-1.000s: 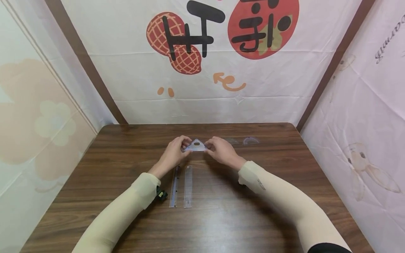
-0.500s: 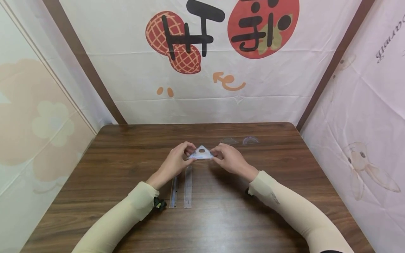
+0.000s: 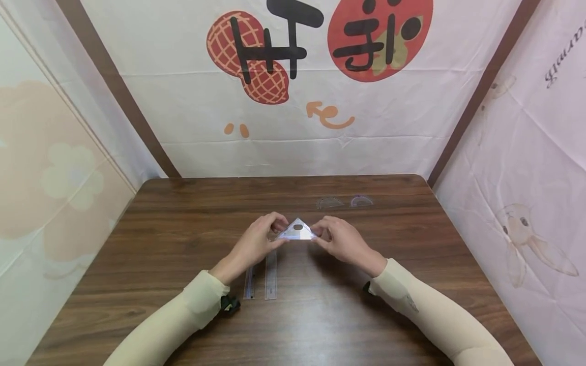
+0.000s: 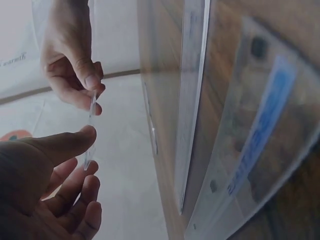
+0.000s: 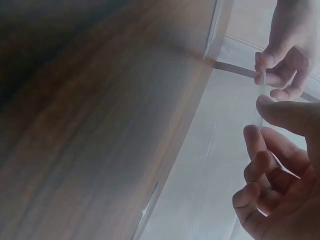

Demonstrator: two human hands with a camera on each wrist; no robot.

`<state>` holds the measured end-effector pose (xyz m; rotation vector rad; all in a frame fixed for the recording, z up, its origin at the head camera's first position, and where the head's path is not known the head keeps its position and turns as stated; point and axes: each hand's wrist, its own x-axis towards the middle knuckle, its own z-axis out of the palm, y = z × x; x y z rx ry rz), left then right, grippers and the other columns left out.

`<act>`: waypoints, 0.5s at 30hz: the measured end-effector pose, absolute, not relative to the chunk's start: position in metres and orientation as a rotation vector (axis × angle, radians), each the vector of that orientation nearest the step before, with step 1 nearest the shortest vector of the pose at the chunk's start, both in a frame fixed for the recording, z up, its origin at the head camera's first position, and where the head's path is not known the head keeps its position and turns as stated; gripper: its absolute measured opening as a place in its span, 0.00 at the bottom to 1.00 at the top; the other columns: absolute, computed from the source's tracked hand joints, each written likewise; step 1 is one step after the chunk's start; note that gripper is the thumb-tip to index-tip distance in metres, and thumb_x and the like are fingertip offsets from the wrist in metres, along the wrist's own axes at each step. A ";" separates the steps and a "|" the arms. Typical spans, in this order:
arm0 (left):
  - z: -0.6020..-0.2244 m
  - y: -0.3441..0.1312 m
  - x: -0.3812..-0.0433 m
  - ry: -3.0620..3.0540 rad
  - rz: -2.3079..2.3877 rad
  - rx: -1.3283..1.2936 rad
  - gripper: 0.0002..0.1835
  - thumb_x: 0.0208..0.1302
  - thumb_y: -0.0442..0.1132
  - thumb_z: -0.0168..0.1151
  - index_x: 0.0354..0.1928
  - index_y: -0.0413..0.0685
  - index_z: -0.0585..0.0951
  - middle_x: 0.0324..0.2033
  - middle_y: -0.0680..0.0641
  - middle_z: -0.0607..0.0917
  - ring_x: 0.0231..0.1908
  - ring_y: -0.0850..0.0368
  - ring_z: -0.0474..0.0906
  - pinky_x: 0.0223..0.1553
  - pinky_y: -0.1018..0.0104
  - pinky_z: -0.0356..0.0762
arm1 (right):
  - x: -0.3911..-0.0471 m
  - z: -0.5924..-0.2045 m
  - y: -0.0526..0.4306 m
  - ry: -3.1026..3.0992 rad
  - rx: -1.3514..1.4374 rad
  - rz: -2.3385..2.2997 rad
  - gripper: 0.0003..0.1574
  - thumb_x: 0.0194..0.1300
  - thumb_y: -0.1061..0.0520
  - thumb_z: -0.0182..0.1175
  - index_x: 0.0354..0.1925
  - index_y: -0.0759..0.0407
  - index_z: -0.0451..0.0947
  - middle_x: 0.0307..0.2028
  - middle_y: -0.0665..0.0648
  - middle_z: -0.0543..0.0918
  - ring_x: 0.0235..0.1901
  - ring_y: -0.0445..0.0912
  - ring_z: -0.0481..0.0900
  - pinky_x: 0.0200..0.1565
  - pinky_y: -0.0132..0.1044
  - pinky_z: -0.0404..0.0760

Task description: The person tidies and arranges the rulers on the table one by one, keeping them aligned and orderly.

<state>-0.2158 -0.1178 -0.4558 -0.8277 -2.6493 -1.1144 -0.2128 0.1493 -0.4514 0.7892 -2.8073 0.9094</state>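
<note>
A clear plastic set square with an oval hole is held above the table between both hands, its apex pointing away. My left hand pinches its left corner between thumb and fingers. At the opposite corner my right hand pinches it the same way. In the left wrist view the set square appears edge-on as a thin strip. Under and beside the left forearm lie two clear straight rulers, a blue-marked ruler and a plain ruler, partly covered by the left hand.
Two clear protractors lie toward the back right of the wooden table: a colourless protractor and a purple-tinted protractor. Printed cloth walls stand behind the table and at both sides.
Both hands have brought the set square nearer to the body and slightly right, keeping their pinch. The left hand now covers the rulers' far ends, while the colourless protractor has come into full view.
</note>
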 end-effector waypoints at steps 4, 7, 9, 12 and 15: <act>-0.459 -0.118 -0.207 -2.644 -1.077 -0.847 0.22 0.59 0.33 0.83 0.49 0.44 0.80 0.42 0.48 0.88 0.44 0.50 0.85 0.49 0.51 0.85 | -0.206 -0.453 0.152 -2.820 0.814 0.950 0.11 0.65 0.57 0.78 0.46 0.53 0.89 0.31 0.42 0.81 0.27 0.34 0.77 0.32 0.33 0.77; -0.460 -0.118 -0.200 -2.666 -1.045 -0.849 0.21 0.59 0.33 0.83 0.48 0.46 0.79 0.41 0.50 0.87 0.43 0.51 0.84 0.48 0.52 0.84 | -0.200 -0.452 0.154 -2.846 0.816 0.952 0.12 0.65 0.57 0.78 0.46 0.53 0.88 0.31 0.43 0.82 0.26 0.34 0.75 0.31 0.33 0.76; -0.459 -0.117 -0.196 -2.685 -1.011 -0.852 0.21 0.60 0.33 0.83 0.47 0.48 0.79 0.41 0.51 0.87 0.43 0.52 0.83 0.49 0.53 0.83 | -0.196 -0.451 0.156 -2.865 0.805 0.938 0.12 0.66 0.55 0.78 0.46 0.53 0.88 0.32 0.43 0.83 0.26 0.34 0.74 0.30 0.33 0.75; -0.457 -0.114 -0.190 -2.709 -0.934 -0.856 0.20 0.59 0.35 0.83 0.46 0.49 0.79 0.40 0.53 0.86 0.43 0.52 0.83 0.48 0.54 0.81 | -0.189 -0.450 0.159 -2.883 0.782 0.934 0.12 0.66 0.55 0.78 0.46 0.53 0.88 0.32 0.42 0.83 0.25 0.34 0.72 0.30 0.33 0.74; -0.457 -0.111 -0.185 -2.724 -0.871 -0.860 0.20 0.58 0.37 0.84 0.44 0.51 0.79 0.39 0.53 0.87 0.42 0.52 0.83 0.47 0.55 0.79 | -0.183 -0.449 0.161 -2.904 0.773 0.939 0.12 0.65 0.55 0.78 0.46 0.52 0.88 0.31 0.41 0.83 0.24 0.34 0.72 0.29 0.33 0.73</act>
